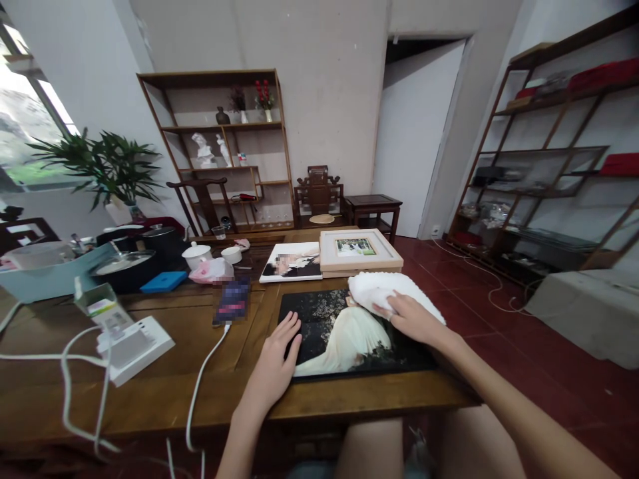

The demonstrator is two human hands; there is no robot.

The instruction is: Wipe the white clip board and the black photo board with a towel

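A large dark photo print (329, 332) lies flat on the wooden table (200, 392) in front of me. My left hand (277, 362) rests flat on its left edge, fingers stretched out and together. My right hand (409, 318) presses down on a white cloth (384, 293) lying on the print's upper right part, fingers curled over it. Behind the print lie a second photo print (292, 261) and a pale wooden picture frame (359, 251) stacked on another.
A phone (232, 301) with a white cable (200, 386) lies left of the print. Further left are a white power strip (137, 342), small boxes, a blue tub (44, 273), pots, cups and a potted plant (107, 166). Shelves line the back wall and right side.
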